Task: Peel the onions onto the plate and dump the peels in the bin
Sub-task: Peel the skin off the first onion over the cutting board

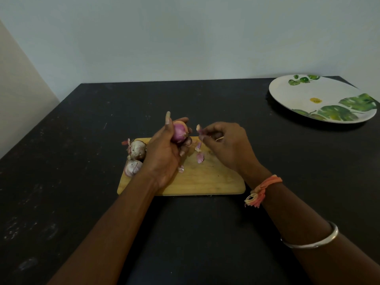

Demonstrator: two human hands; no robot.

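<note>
L hand (pixel 164 153) grips onion (pixel 179 132) over the board's (pixel 216 182) far edge, fingers curled round it, index sticking up. R hand (pixel 224 145) is just right of it, apart, thumb & fingertips pinching a peel (pixel 199 128) bit. Onion looks part-bare w/ purple side toward R hand, so R seems best placed for the next strip. Scraps (pixel 200 157) lie on board; 2 unpeeled onions (pixel 137 152) at its left edge. Plate (pixel 287 95) at table's (pixel 82 140) far right corner, nearer R hand. Bin not in view.

Prob. a home kitchen/dining corner: scuffed black table (pixel 82 140) set vs plain pale walls (pixel 185 38). On it a small wooden board (pixel 205 177) w/ red onions (pixel 137 152) & peels (pixel 199 157), plus a leaf-print plate (pixel 308 95) far right. Domestic stuff, hand prep, household scale.
</note>
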